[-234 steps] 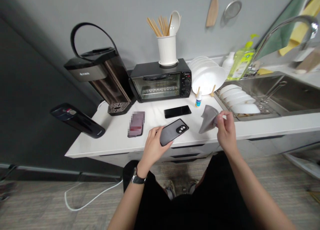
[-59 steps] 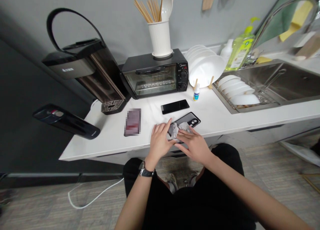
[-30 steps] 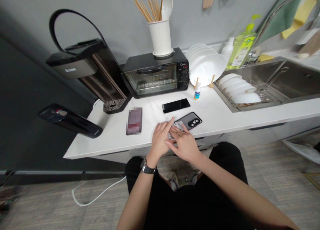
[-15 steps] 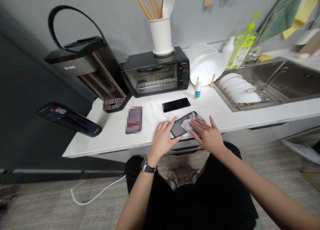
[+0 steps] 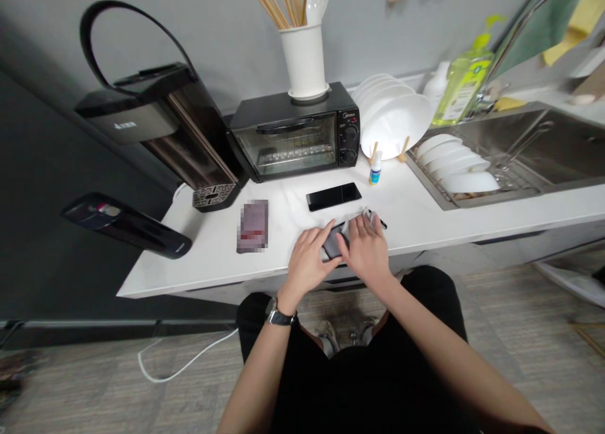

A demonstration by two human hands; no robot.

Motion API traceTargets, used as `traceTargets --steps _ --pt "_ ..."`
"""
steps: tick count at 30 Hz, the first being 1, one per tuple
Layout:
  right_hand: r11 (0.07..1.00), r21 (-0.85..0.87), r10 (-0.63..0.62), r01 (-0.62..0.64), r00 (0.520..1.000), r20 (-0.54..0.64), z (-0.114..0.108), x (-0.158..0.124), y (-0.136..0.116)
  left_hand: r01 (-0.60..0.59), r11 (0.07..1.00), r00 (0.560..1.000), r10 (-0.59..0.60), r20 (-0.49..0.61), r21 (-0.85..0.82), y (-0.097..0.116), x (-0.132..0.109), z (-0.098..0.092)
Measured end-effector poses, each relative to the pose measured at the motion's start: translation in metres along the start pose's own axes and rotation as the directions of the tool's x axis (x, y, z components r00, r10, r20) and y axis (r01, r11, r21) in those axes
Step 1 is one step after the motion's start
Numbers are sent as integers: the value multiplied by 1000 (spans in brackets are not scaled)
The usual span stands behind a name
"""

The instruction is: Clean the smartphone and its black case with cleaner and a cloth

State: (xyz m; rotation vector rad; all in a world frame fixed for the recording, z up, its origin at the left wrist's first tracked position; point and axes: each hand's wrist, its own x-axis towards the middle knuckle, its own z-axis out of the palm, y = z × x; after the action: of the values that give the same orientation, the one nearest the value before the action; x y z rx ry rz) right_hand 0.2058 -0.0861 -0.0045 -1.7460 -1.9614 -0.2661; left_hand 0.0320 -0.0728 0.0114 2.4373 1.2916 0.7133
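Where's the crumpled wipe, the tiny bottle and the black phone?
Crumpled wipe (image 5: 372,216): head view, on the bit poking out past the fingers.
Tiny bottle (image 5: 375,173): head view, on its label.
Black phone (image 5: 333,196): head view, middle of its screen.

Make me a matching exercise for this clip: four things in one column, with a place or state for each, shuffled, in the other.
Things:
1. Left hand
2. Cloth
3. Small bottle
4. Black phone

Places and states:
A. Standing upright in front of the white plates
B. Partly covered by the right hand
C. Lying flat in front of the toaster oven
D. Has a watch at its wrist

Right pairs: 1-D, 2-B, 3-A, 4-C
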Motion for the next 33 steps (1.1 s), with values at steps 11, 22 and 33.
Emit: traceTargets --steps 11,22,33 --pt "895 399 -254 201 964 84 -24 -35 -8 20 995 1000 -18 -21 95 -1 -8 3" --pt "970 139 -203 201 979 0 -26 -26 74 25 997 998 -20 -59 79 3 -5 5" --pt "998 51 -22 25 998 -58 -4 -1 40 10 999 1000 -9 -28 34 1 -1 3"
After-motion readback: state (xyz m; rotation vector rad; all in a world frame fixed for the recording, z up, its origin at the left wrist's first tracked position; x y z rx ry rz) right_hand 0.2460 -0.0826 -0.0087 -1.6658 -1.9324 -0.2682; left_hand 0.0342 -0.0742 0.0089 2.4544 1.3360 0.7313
